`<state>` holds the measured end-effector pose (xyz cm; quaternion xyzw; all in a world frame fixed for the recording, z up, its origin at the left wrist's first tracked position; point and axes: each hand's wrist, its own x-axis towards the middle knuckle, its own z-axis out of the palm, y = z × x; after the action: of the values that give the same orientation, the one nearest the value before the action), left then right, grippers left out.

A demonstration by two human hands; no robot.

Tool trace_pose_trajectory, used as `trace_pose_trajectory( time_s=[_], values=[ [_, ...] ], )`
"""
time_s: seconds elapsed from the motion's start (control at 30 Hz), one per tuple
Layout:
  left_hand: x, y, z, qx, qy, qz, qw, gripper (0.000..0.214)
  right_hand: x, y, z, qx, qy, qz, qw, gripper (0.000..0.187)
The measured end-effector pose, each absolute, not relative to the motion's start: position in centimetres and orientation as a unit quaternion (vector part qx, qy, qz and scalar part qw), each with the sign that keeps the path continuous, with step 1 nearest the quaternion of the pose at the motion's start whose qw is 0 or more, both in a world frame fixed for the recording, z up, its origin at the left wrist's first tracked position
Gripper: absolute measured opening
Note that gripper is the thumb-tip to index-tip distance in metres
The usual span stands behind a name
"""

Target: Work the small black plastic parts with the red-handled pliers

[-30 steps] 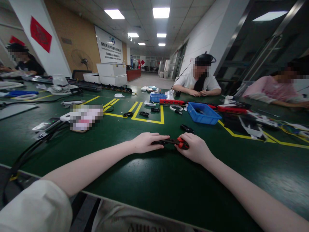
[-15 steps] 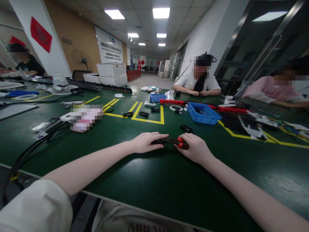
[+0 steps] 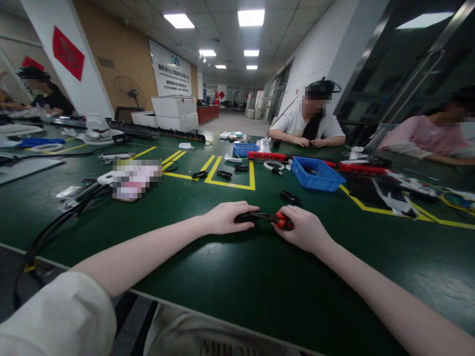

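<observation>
Both my hands rest on the green table (image 3: 237,287) near its middle. My left hand (image 3: 226,217) has its fingers curled over a small black part (image 3: 245,216), pressing it to the table. My right hand (image 3: 304,228) is closed round the red handles of a plier-like tool (image 3: 276,219). The tool's dark jaws point left and meet the black part between my hands.
A second black part (image 3: 290,198) lies just beyond my right hand. Further back stand two blue bins (image 3: 315,174), red tools, loose black parts inside yellow tape lines and cables at left. People sit across the table and at far left.
My hands stay on the black part and the tool with almost no movement. The view has shifted slightly, so everything sits a little to the right.
</observation>
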<state>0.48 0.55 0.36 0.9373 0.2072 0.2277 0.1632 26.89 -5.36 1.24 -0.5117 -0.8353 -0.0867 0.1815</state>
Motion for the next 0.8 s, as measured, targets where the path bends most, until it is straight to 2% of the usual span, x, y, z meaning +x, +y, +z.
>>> trace_pose_trajectory(
  time_s=[0.8],
  values=[
    [0.5,0.9,1.1,0.953,0.204,0.19,0.115,0.043,27.6,-4.1,0.6,-0.491,-0.84,-0.09,0.211,0.023]
  ],
)
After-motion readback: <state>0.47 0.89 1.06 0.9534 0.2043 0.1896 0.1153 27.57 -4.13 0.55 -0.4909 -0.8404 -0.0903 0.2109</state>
